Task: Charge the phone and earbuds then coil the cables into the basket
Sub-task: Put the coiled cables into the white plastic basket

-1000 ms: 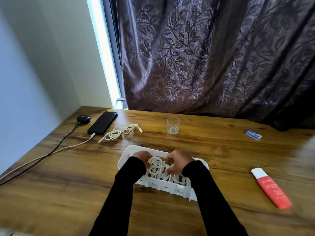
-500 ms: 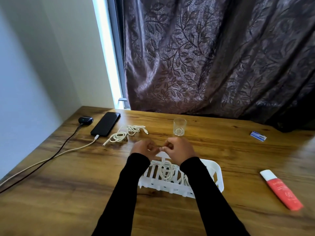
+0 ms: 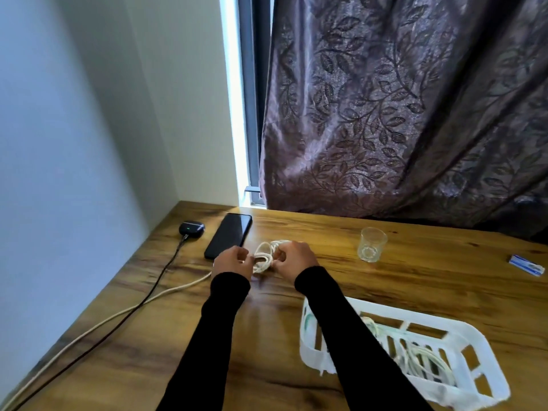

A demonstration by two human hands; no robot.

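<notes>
A black phone (image 3: pixel 229 238) lies at the table's back left with a white cable (image 3: pixel 166 292) plugged in. Left of it sits a black earbuds case (image 3: pixel 191 228) showing a green light, on a black cable (image 3: pixel 160 277). A loose white coiled cable (image 3: pixel 264 256) lies just right of the phone. My left hand (image 3: pixel 232 261) and my right hand (image 3: pixel 292 258) both hold this coil, fingers curled around its strands. A white slotted basket (image 3: pixel 462 339) with another white cable (image 3: pixel 421 355) inside stands at the front right, partly hidden by my right sleeve.
A small empty glass (image 3: pixel 372 244) stands behind the basket. A small blue-and-white packet (image 3: pixel 526 264) lies at the far right edge. A wall borders the table on the left, a dark curtain hangs behind it.
Both hands left the basket and reached forward-left to the loose coil beside the phone, taking hold of it. The view turned left, so the basket now sits at the front right.
</notes>
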